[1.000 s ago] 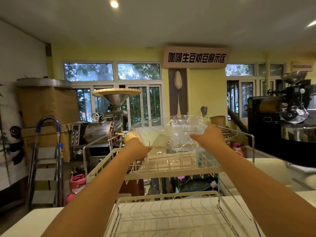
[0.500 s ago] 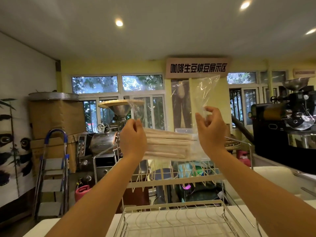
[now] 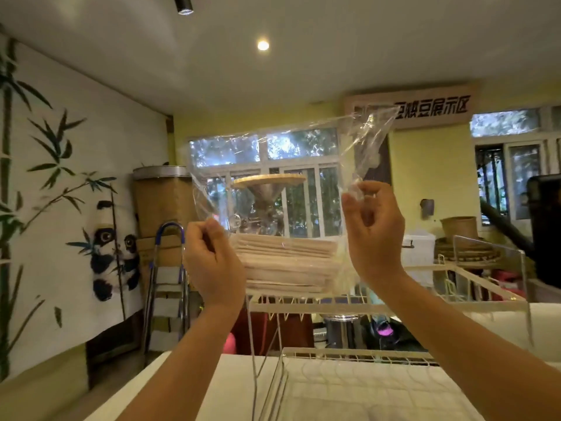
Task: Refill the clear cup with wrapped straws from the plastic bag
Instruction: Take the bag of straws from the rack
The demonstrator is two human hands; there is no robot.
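I hold a clear plastic bag [image 3: 273, 153] up in front of me at chest height. A flat stack of paper-wrapped straws [image 3: 288, 265] lies sideways in its lower part. My left hand [image 3: 212, 259] pinches the bag's left edge, and my right hand [image 3: 373, 235] pinches the right edge, with loose film rising above both hands. No clear cup is in view.
A white two-tier wire rack [image 3: 394, 302] stands on the white counter [image 3: 212, 387] just beyond and below my hands. A blue-handled step ladder [image 3: 167, 287] stands at the left by cardboard boxes. A coffee roaster funnel [image 3: 270, 183] shows behind the bag.
Both hands lifted the bag off the rack's upper tier and raised it higher. The bag's upper film has spread out above my hands, and my view has swung left.
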